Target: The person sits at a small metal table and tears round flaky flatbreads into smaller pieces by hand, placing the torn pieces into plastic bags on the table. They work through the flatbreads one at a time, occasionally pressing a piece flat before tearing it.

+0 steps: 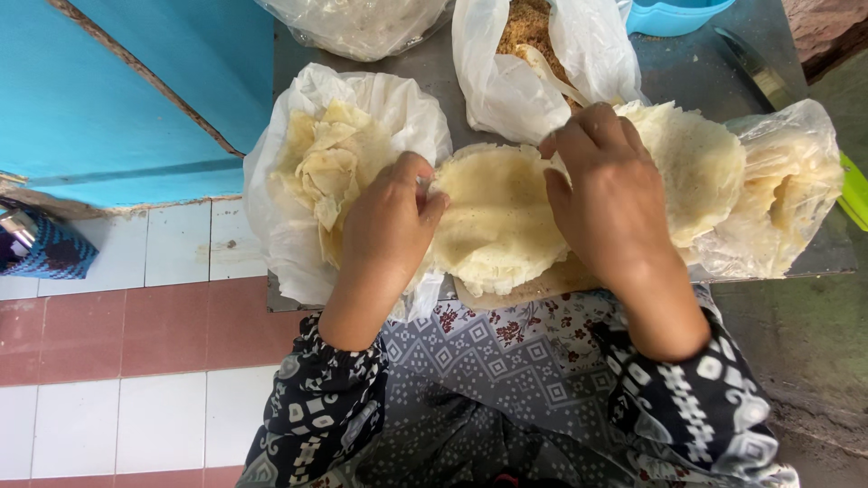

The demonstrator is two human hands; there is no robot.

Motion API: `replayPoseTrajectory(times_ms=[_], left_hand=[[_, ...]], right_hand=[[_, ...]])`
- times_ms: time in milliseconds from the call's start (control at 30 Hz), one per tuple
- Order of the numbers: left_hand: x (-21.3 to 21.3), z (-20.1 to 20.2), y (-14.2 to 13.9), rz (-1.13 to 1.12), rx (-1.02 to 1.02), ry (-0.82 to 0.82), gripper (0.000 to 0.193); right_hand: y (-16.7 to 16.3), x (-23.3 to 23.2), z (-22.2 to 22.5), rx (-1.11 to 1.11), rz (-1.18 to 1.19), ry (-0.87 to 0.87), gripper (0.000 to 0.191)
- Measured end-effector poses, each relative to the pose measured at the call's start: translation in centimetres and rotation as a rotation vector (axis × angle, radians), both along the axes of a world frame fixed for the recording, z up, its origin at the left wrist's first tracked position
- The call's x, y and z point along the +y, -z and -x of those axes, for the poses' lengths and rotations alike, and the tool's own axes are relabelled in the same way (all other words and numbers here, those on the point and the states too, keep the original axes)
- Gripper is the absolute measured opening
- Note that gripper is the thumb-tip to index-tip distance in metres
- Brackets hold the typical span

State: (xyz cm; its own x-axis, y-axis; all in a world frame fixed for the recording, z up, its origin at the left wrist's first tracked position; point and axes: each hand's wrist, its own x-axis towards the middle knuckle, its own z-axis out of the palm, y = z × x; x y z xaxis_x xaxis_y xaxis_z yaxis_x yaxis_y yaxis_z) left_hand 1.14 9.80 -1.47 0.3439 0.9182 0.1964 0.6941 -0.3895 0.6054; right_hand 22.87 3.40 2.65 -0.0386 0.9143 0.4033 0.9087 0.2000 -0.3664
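Left hand (391, 217): fingers curled, pinching left rim of pale round wrapper (497, 217) | right hand (608, 194): fingers bent, pressing wrapper's right side | wrapper: flat on board (529, 289) at worktop (687, 68) near edge, between two plastic bags of wrappers (298, 199).

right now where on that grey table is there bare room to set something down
Bare strips only: the grey table between the crumb bag, blue tub and knife. Elsewhere crowded: left hand and right hand on the round wrapper, bags both sides.
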Motion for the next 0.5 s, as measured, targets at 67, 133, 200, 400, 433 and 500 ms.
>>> replayPoseTrajectory(times_ms=[67,133,200,400,433,500], left_hand=[[0.0,0.0,0.1,0.008,-0.037,-0.025,0.031],[-0.1,0.1,0.2,-0.002,-0.024,-0.027,0.030],[0.0,0.2,0.2,-0.008,-0.025,-0.016,0.030],[-0.1,0.2,0.2,0.040,-0.025,-0.016,0.030],[-0.1,0.2,0.2,0.041,-0.022,-0.017,0.030],[0.0,0.2,0.2,0.044,-0.028,-0.014,0.030]], right_hand=[[-0.8,-0.9,-0.1,0.021,0.033,-0.183,0.012],[-1.4,-1.7,-0.4,0.192,0.199,-0.484,0.020],[-1.1,-1.6,0.2,0.149,0.335,-0.445,0.022],[-0.6,-1.7,0.1,0.158,0.302,-0.496,0.014],[-0.7,-1.7,0.0,0.160,0.293,-0.503,0.014],[-0.9,-1.8,-0.4,0.178,0.279,-0.552,0.012]])
